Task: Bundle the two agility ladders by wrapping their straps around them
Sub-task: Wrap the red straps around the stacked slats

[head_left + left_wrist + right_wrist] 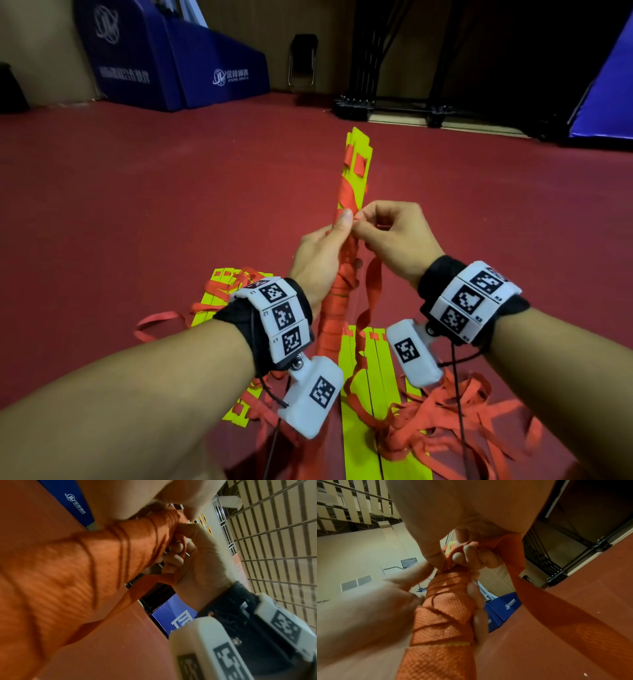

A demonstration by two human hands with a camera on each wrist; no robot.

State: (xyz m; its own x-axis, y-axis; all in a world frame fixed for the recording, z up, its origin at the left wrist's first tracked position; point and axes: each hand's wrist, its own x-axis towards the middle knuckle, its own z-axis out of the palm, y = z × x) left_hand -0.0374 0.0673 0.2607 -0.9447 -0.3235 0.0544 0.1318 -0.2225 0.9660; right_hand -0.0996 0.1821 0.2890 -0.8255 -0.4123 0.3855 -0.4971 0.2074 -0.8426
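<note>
A stack of flat yellow plastic ladder rungs bound in orange-red woven strap (346,240) is standing upright at the centre of the head view, its wrapped lower part running down between the wrists and its bare yellow top reaching toward the upper middle of the frame. The left hand (320,263) is gripping this bundle around its wrapped middle, fingers curled behind it and thumb lying up along its front. The right hand (394,236) is pinching the loose orange-red strap (373,291) against the bundle just beside the left thumb tip, its other fingers curled in; the right wrist view shows the strap passing under those fingers and trailing away toward the lower right. A second set of yellow rungs with tangled orange-red strap (363,394) is lying on the dark red sports floor (137,205) in the lower middle of the frame, with more rungs at the lower left. To my eye the step in hand is laying the next turn, and doing it well means keeping the left grip firm so the rungs are not fanning apart, pulling the strap taut before each pass, overlapping each turn on the last, and keeping the trailing length free of the tangle below. Blue padded mats (178,68) are standing at the upper left.
</note>
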